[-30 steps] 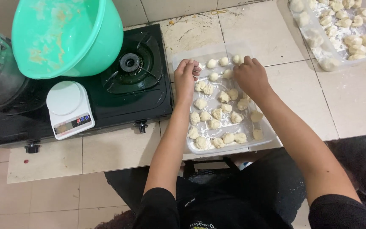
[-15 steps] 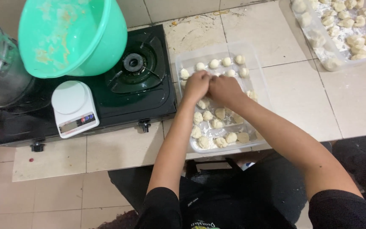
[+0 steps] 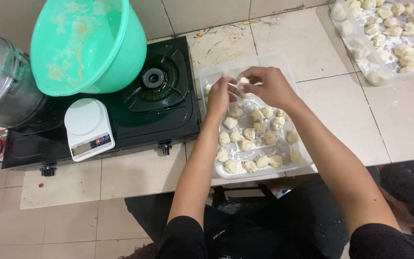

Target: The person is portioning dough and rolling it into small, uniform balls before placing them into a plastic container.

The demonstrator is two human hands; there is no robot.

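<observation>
A clear plastic tray (image 3: 291, 171) lies on the tiled floor in front of me, holding several small pale dough pieces (image 3: 249, 133) dusted with flour. My left hand (image 3: 219, 96) and my right hand (image 3: 267, 85) are raised together over the tray's far half. Between their fingertips they pinch one small dough piece (image 3: 241, 81). My forearms cover part of the tray's middle.
A black gas stove (image 3: 135, 112) stands left of the tray, with a tilted green plastic bowl (image 3: 89, 45), a white kitchen scale (image 3: 89, 129) and a metal pot (image 3: 3, 88) on it. A second tray of dough pieces (image 3: 389, 36) sits at the upper right.
A second ago my hands were spread on the dough in the tray. They came together and lifted, and now hold one dough piece between the fingertips above the tray.
</observation>
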